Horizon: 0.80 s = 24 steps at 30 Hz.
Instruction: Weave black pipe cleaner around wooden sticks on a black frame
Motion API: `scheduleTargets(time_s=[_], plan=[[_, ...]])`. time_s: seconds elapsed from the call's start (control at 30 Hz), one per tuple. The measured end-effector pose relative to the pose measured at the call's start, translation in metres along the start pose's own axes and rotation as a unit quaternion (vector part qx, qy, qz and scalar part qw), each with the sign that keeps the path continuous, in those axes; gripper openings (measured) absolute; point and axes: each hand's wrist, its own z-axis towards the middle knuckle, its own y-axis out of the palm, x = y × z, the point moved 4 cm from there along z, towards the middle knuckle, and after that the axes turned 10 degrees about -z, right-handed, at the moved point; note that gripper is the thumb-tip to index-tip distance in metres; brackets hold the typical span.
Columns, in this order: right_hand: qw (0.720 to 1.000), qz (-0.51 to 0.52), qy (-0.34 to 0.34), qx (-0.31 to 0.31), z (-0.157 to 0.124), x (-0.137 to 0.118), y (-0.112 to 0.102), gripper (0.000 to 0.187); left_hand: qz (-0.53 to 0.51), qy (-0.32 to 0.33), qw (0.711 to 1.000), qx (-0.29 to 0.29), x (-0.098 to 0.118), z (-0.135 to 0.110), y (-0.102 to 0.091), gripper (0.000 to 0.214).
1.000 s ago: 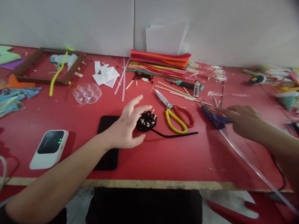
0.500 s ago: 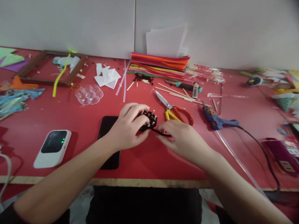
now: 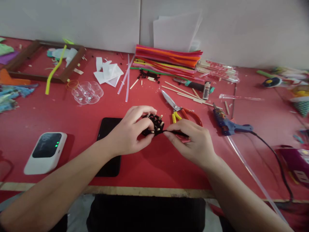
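My left hand (image 3: pixel 135 130) is closed around a small round black piece (image 3: pixel 157 121) with short pale wooden pegs standing up from it. A black fuzzy strip, like a pipe cleaner (image 3: pixel 177 131), runs off its right side. My right hand (image 3: pixel 193 138) pinches this strip close to the piece, thumb below and forefinger above. Part of the round piece is hidden under my left fingers. Just beyond my right hand lie scissors (image 3: pixel 172 101) with red and yellow handles, their blades pointing away to the left.
A black phone (image 3: pixel 108 164) lies under my left wrist, a white device (image 3: pixel 45 153) left of it. The blue glue gun (image 3: pixel 224 124) with its cord is at right. Behind are coloured pipe cleaners (image 3: pixel 166 58), wooden sticks (image 3: pixel 188 96), paper scraps (image 3: pixel 109 73) and a wooden frame (image 3: pixel 65 74).
My right hand has taken the black strip between thumb and forefinger and drawn it level, to the right. My left hand keeps its hold. The view has shifted slightly.
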Motion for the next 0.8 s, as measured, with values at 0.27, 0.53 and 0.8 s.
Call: scheduleTargets(time_s=[0.27, 0.53, 0.8], plan=[[0.999, 0.021, 0.044, 0.001, -0.0013, 0.0018, 0.0053, 0.01, -0.019, 0.005, 1.0, -0.005, -0.0003, -0.0006, 0.0004, 0.016], [0.999, 0.022, 0.046, 0.012, -0.0013, -0.0017, 0.0072, 0.011, -0.044, 0.006, 0.999, 0.006, -0.0024, -0.0034, 0.0003, 0.011], [0.999, 0.008, 0.02, 0.024, -0.0025, -0.0016, 0.0101, 0.013, -0.01, 0.025, 0.999, 0.023, 0.0012, -0.0006, -0.001, 0.007]])
